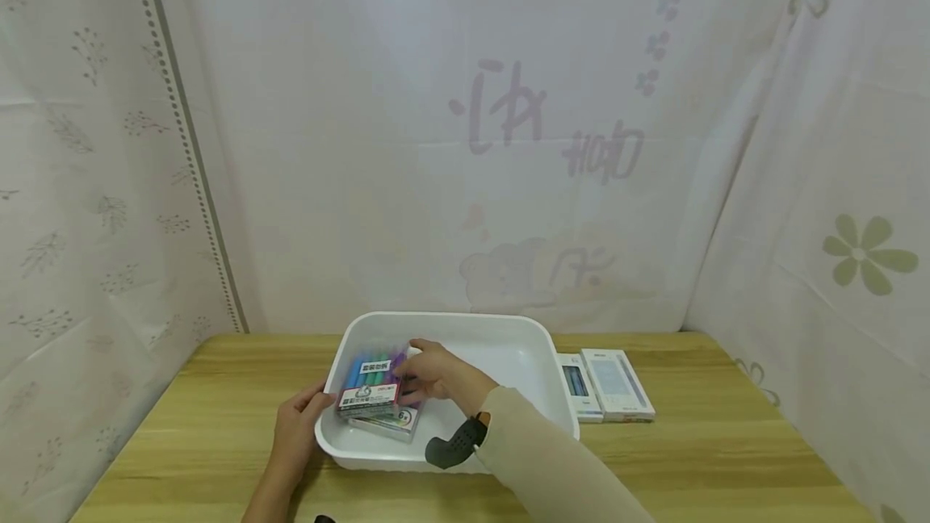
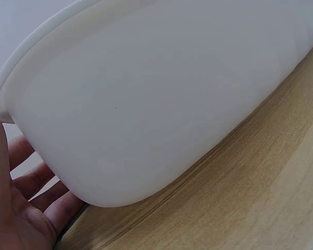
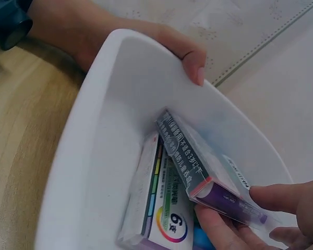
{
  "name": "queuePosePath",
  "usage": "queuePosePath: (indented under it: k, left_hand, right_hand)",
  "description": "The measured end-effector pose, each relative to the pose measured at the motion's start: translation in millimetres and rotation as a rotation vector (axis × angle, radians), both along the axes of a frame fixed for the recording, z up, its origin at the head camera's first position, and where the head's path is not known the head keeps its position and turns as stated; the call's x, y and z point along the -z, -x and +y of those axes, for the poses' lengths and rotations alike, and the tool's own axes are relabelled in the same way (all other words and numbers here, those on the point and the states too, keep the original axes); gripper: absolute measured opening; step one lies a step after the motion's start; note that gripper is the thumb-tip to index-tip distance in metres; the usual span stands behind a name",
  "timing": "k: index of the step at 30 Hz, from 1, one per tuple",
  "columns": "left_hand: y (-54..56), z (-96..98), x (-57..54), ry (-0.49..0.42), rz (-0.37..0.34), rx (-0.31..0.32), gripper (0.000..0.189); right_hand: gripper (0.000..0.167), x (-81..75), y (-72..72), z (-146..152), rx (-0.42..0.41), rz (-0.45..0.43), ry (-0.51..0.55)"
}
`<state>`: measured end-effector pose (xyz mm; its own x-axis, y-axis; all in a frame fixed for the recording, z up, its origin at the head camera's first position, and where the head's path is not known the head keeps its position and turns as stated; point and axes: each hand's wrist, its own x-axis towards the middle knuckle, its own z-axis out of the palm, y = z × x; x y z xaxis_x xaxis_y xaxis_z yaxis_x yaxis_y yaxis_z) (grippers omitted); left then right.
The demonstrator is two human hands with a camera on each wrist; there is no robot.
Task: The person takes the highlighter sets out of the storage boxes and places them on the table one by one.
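A white plastic tub (image 1: 501, 357) stands on the wooden table. My left hand (image 1: 294, 430) holds its left side, thumb over the rim and fingers against the outer wall, as the left wrist view shows around the tub's corner (image 2: 75, 172). Inside the tub, my right hand (image 1: 439, 374) grips a clear pack of colored highlighter pens (image 3: 190, 151), thumb on top and fingers underneath. That pack sits tilted over a second pen pack (image 3: 167, 208), marked with a 6 and colored stripes, on the tub's floor. The upper pack partly hides the lower one.
Right of the tub, a white box with a pale blue panel (image 1: 616, 384) lies on the table (image 1: 697, 458). Beside it, partly behind the tub's rim, is a smaller box with a window showing blue items (image 1: 577, 382). Printed curtains (image 1: 407, 184) hang behind and at both sides.
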<state>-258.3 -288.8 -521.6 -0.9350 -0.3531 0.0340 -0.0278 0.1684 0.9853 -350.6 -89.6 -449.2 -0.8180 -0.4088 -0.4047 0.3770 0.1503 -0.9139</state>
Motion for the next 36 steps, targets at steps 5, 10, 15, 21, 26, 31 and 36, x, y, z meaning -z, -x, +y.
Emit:
queuePosePath:
  k: [5, 10, 15, 21, 26, 31, 36]
  left_hand:
    - [-1.1, -0.1, -0.9, 0.005, -0.004, -0.005, 0.048]
    - [-0.6, 0.6, -1.5, -0.006, -0.003, -0.002, 0.049]
    - [0.3, 0.9, -0.6, -0.010, 0.002, 0.004, 0.048]
    - [-0.5, 0.5, -0.7, -0.004, -0.005, -0.002, 0.048]
    - [-1.2, 0.2, -1.7, -0.004, -0.004, 0.004, 0.048]
    - [-1.1, -1.0, -1.1, -0.001, 0.013, -0.004, 0.048]
    - [0.3, -1.8, 1.3, -0.014, 0.021, 0.010, 0.047]
  right_hand:
    - [0.086, 4.0, -0.3, -0.7, 0.001, 0.031, -0.032]
    - [0.087, 5.8, -0.8, -0.5, 0.023, 0.069, -0.042]
    - [0.086, 4.8, -2.0, 0.5, 0.037, 0.086, -0.042]
    - [0.085, 1.5, -3.8, 2.7, 0.037, 0.087, -0.025]
    - [0.085, -3.6, -6.9, 8.7, 0.048, 0.108, -0.005]
    - [0.085, -10.2, -10.3, 19.9, 0.042, 0.145, -0.004]
    - [0.085, -17.0, -17.9, 37.5, 0.006, 0.176, 0.005]
